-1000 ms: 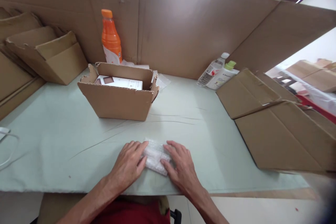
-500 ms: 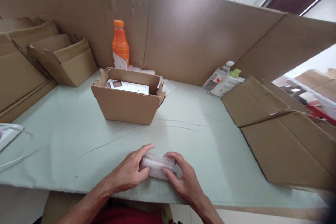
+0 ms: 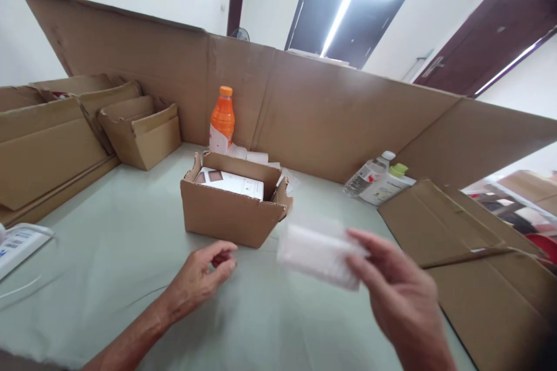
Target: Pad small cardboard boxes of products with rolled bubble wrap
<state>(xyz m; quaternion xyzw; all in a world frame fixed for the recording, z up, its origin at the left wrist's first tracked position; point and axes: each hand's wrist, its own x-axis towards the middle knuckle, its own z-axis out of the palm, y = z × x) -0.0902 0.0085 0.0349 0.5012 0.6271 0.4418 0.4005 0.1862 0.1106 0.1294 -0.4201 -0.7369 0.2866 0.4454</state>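
Here's the right hand (image 3: 400,284), thumb and fingers pinching the white wrapped packet (image 3: 319,252), apparently above the counter (image 3: 261,319), to the open carton's (image 3: 226,214) right-edge side! Left hand (image 3: 195,278) half-curled, visibly gripping nothing, nearer the front edge. One-handed handling, I'd judge; the next move calls for a steady pinch.

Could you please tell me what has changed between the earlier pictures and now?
The bubble-wrapped packet, before between both hands, has moved up and to the right, now only in the right hand. The left hand has let go and holds nothing visible. The view has tilted upward. The open carton, the white box inside and the orange bottle stayed in place.
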